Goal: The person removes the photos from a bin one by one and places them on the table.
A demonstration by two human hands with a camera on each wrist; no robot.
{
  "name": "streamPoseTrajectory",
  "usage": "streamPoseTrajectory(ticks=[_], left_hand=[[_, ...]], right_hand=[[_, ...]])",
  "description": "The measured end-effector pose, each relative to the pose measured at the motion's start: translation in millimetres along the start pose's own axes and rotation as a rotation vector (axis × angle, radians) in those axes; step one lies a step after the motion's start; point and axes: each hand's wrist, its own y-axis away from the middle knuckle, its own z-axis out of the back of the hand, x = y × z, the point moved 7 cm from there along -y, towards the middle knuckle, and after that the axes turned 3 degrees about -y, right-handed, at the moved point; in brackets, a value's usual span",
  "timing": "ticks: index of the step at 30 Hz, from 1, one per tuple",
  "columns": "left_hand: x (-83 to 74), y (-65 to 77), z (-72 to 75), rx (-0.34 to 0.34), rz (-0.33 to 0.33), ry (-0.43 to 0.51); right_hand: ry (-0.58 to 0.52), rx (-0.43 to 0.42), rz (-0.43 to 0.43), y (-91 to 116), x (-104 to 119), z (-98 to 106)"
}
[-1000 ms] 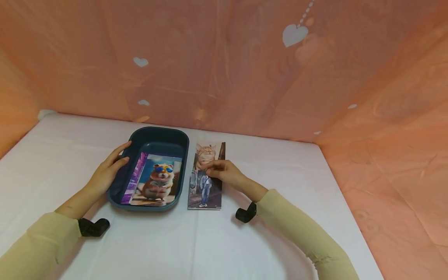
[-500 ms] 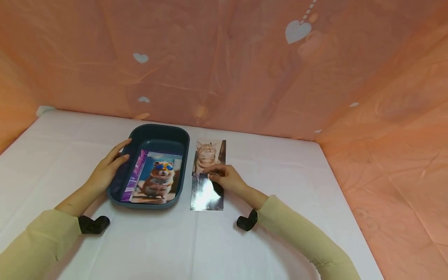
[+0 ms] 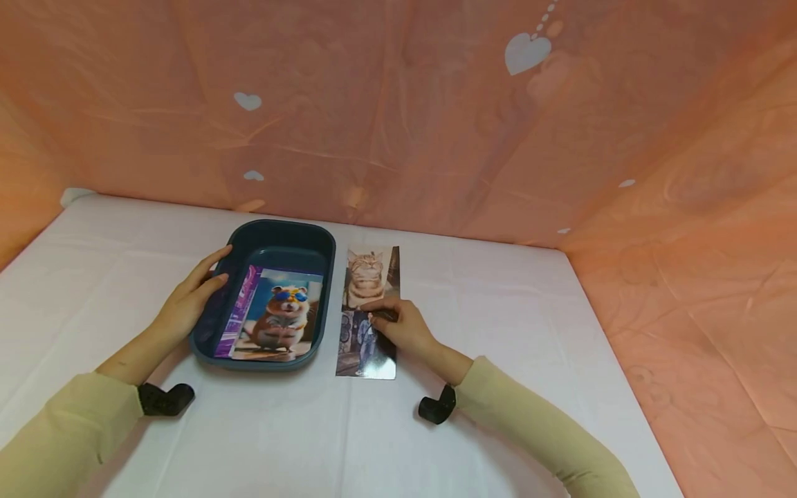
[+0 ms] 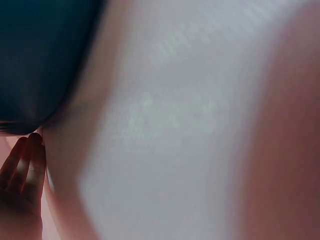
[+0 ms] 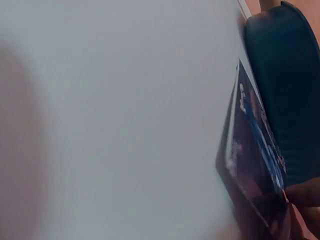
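Observation:
A deep dark-teal tray (image 3: pixel 274 235) stands left of centre in the head view, with a hamster photo print (image 3: pixel 283 321) lying in it over a purple sheet (image 3: pixel 239 311). My left hand (image 3: pixel 189 301) rests on the tray's left side, thumb and fingertips at the rim; its straight fingers (image 4: pixel 25 165) touch the tray in the left wrist view. To the right of the tray, my right hand (image 3: pixel 405 328) pinches the upper edge of a photo print (image 3: pixel 364 349) of a person in denim. That print is raised at its near edge, casting a shadow in the right wrist view. Behind it lies a cat photo print (image 3: pixel 366 273), its lower part covered.
A white cloth (image 3: pixel 280 436) covers the table. An orange sheet with white hearts (image 3: pixel 373 124) hangs along the back and sides. Black wrist-camera mounts (image 3: pixel 167 400) stick out below both wrists.
My right hand has shifted slightly toward the near side with the denim print, baring more of the cat print. Glare came and partly faded on the print. The left hand stays at the tray.

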Motion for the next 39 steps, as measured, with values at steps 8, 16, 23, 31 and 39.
streamPoseTrajectory(ticks=[8, 16, 23, 31, 39], left_hand=[[-0.1, 0.2, 0.0, 0.006, -0.003, 0.004], [-0.8, 0.9, 0.7, 0.005, -0.002, 0.006], [-0.4, 0.7, 0.8, 0.002, -0.005, -0.011], [-0.2, 0.5, 1.3, -0.001, -0.011, 0.009], [-0.9, -0.3, 1.4, -0.005, -0.021, 0.002]], right_hand=[[-0.024, 0.009, 0.055, 6, 5, -2], [-0.123, 0.008, 0.066, 2, 6, 0], [-0.194, -0.021, 0.081, -7, 12, 4], [-0.297, -0.06, 0.019, -19, 25, 3], [-0.353, -0.056, 0.06, -31, 49, -3]])
